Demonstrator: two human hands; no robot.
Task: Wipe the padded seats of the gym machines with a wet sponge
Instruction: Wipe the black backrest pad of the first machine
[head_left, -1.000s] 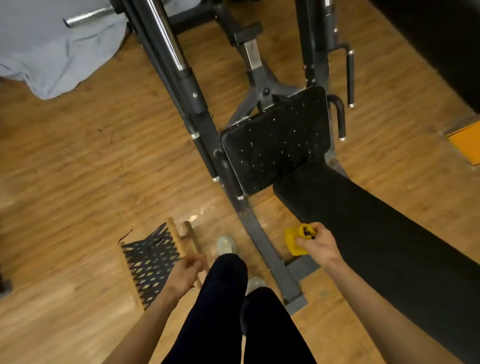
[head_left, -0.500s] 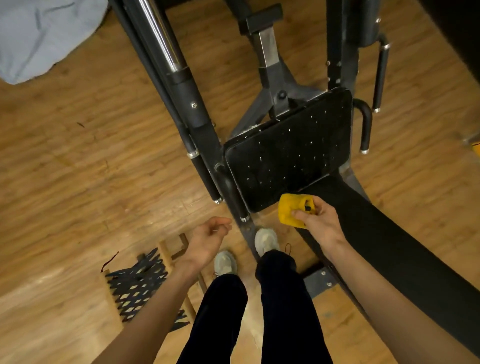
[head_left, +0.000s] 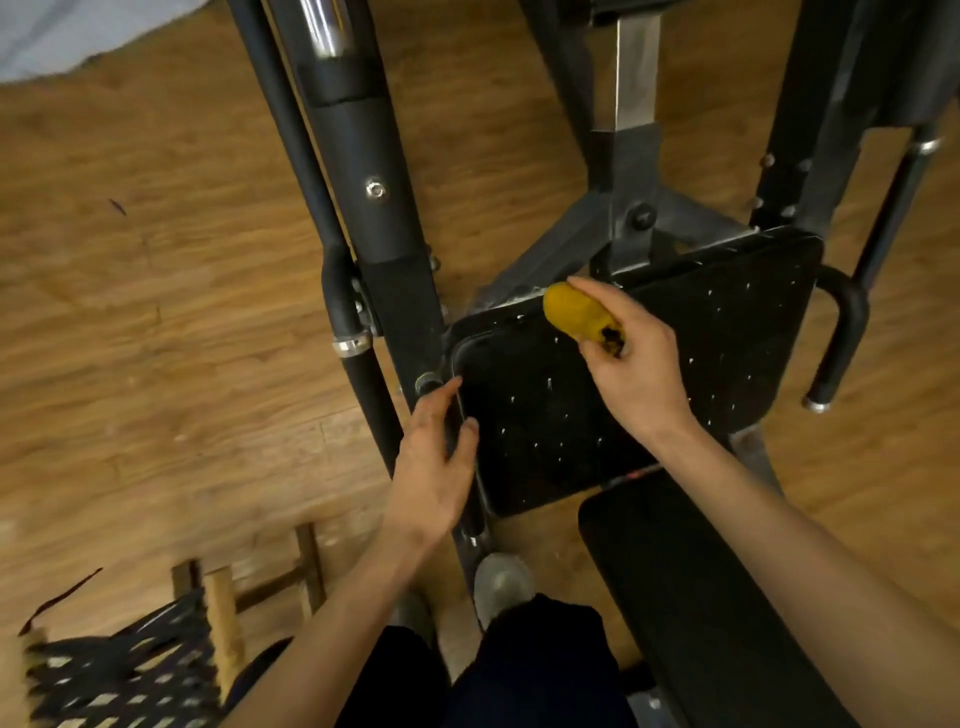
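Head view: the right hand (head_left: 631, 364) grasps a yellow sponge (head_left: 576, 314), fingers curled round its near end so that the rounded far end sticks out toward the far left corner of the black seat pad (head_left: 597, 410). The sponge sits at that corner, at or just above the cracked surface; whether it is truly pressed down cannot be told from here. The left hand (head_left: 434, 462) lies along the pad's left edge, on the curved black handle (head_left: 467, 467) that runs beside it, fingers stretched forward and loosely wrapping the bar rather than clenched. A second, longer black pad (head_left: 691, 613) lies near and right of the first, under the right forearm. The grey frame post (head_left: 631, 171) rises at the far side, and a woven stool (head_left: 130, 670) stands on the wooden floor (head_left: 156, 338) at the near left.

The step in hand looks like the opening stroke on the seat pad. To do it well, flatten the sponge so a broad face meets the vinyl, not just the tip. Start at this far corner and pull toward the near edge in overlapping lanes, moving left to right. The white flecks suggest torn covering, so moderate pressure is wiser, lest the sponge snag. Let the left hand brace the pad against the push.
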